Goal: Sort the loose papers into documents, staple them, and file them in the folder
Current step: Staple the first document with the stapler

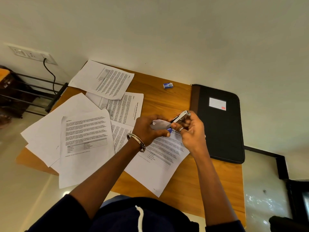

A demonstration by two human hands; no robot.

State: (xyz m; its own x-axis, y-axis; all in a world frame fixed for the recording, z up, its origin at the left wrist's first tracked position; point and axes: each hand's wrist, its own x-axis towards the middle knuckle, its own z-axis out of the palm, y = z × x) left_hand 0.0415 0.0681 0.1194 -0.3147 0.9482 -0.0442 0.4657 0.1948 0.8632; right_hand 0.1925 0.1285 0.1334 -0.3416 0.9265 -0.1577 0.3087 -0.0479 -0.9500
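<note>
Papers (87,136) overhang our surface's (167,104) left edge; our left hand (148,129) pinches a corner, right hand (190,129) grips the stapler (181,116) beside the folder (220,128).

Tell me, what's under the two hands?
Under the left hand and right hand lies a white printed paper sheet on the orange wooden table. Its top corner is hidden by the hands and stapler.

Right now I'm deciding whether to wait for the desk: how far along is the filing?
Early. Done: nothing visibly filed; the black folder lies closed. In hand: the right hand holds the stapler at paper corners pinched by the left hand. Left: loose papers lie scattered across the desk.
</note>
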